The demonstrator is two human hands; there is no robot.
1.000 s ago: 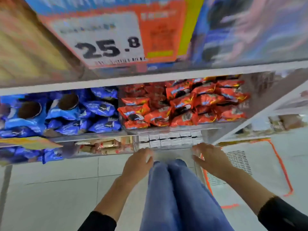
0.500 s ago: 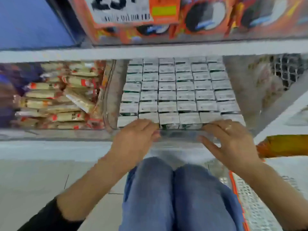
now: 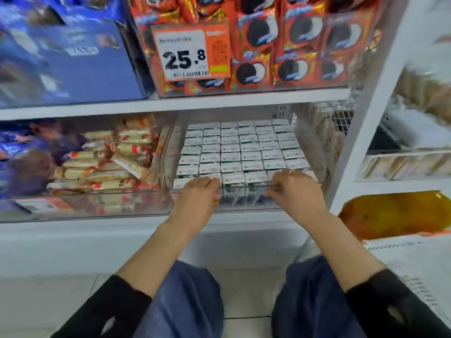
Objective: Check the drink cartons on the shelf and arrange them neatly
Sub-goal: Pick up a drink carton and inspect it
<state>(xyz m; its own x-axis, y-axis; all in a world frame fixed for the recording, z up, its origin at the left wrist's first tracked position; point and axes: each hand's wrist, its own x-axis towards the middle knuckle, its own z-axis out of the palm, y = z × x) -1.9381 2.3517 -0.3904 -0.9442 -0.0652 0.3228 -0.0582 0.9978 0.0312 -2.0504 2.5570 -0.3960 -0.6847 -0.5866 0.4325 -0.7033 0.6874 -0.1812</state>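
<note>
My left hand (image 3: 195, 200) and right hand (image 3: 294, 191) curl their fingers over the front edge of the clear tray (image 3: 246, 200) on the lower shelf (image 3: 136, 226); the drink cartons (image 3: 240, 152) stand packed in tidy rows inside it, reaching its back edge; wrapped snack bars (image 3: 102, 162) lie just left; a price tag (image 3: 191, 52) hangs above.

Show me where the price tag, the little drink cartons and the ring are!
price tag (image 3: 186, 52): head view, on the big black number.
drink cartons (image 3: 244, 148): head view, top of a middle carton.
ring (image 3: 292, 171): head view, on its band.
</note>
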